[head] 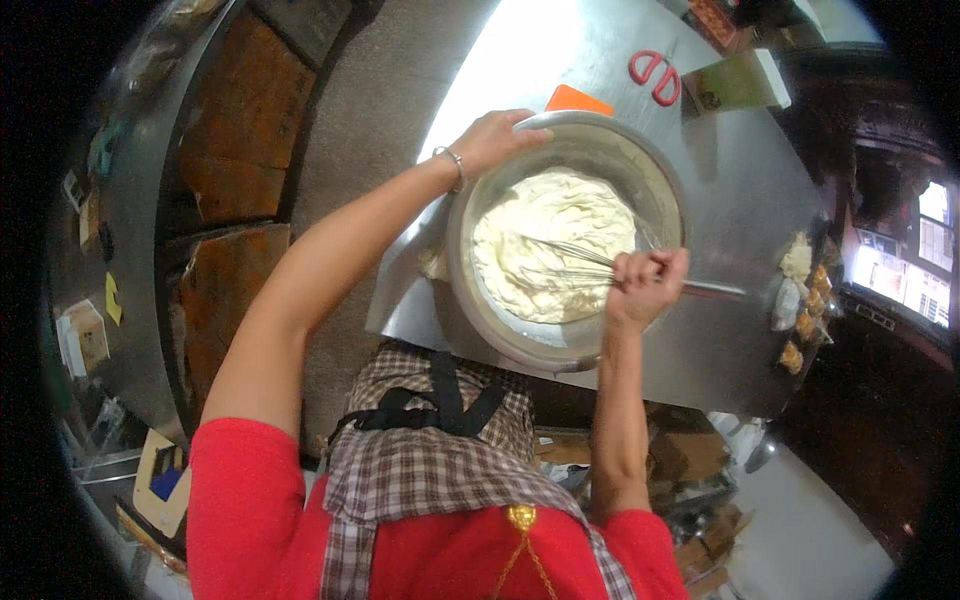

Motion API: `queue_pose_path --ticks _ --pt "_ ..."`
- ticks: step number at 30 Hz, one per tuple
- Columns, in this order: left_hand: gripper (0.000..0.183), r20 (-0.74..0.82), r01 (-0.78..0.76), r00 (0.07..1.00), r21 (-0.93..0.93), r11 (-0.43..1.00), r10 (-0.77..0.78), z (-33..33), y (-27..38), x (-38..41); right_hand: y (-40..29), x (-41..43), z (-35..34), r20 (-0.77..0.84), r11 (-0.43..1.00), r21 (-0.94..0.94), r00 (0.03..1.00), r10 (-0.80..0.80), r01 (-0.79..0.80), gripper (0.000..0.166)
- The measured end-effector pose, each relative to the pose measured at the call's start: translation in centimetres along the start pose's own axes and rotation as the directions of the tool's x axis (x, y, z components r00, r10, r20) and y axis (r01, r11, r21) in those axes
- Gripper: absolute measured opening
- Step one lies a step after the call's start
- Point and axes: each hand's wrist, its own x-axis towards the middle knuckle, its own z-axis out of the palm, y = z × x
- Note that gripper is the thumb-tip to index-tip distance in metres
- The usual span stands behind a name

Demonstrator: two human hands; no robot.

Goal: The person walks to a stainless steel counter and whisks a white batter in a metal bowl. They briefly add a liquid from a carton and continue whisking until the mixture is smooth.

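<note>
A large metal mixing bowl (517,349) stands near the front edge of a stainless steel table, with a thick, pale creamy mixture (555,210) inside. My left hand (506,142) grips the bowl's rim at the upper left, thumb over the edge. In my right hand (646,289), closed near the base of its wires, is a balloon whisk (716,290). The whisk's wire end dips into the mixture, and its metal handle sticks out to the right over the rim. What lies under the mixture is hidden.
Behind the bowl, an orange flat object (579,100) touches or nearly touches it. Red-handled scissors (654,77) and a green and white carton (735,82) are farther back on the steel table (735,195). Several small plastic-wrapped bundles (806,322) lie at its right edge. Another metal counter (142,262) runs along the left.
</note>
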Motion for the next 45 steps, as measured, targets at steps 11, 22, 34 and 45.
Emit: queue_pose_path --ticks 11,22,34,45 --pt "0.047 -0.142 0.002 0.99 0.085 0.996 0.01 1.4 0.8 -0.5 -18.1 -0.8 1.2 0.261 0.845 0.24 0.807 -0.53 0.477 0.03" --pt "0.058 -0.244 0.083 0.97 0.335 0.938 0.001 1.7 2.2 -1.6 -11.9 3.2 -3.5 0.229 0.906 -0.085 0.894 -0.386 0.414 0.022" --pt "0.087 -0.347 -0.28 0.829 0.42 0.863 0.438 9.4 13.3 8.6 -7.5 2.9 -12.8 0.256 0.93 -0.257 0.946 -0.196 0.263 0.046" --pt "0.136 -0.223 -0.447 0.847 0.194 0.873 0.483 16.4 18.3 29.3 -3.5 0.1 -37.7 -0.071 0.555 -0.827 0.964 -0.258 0.087 0.033"
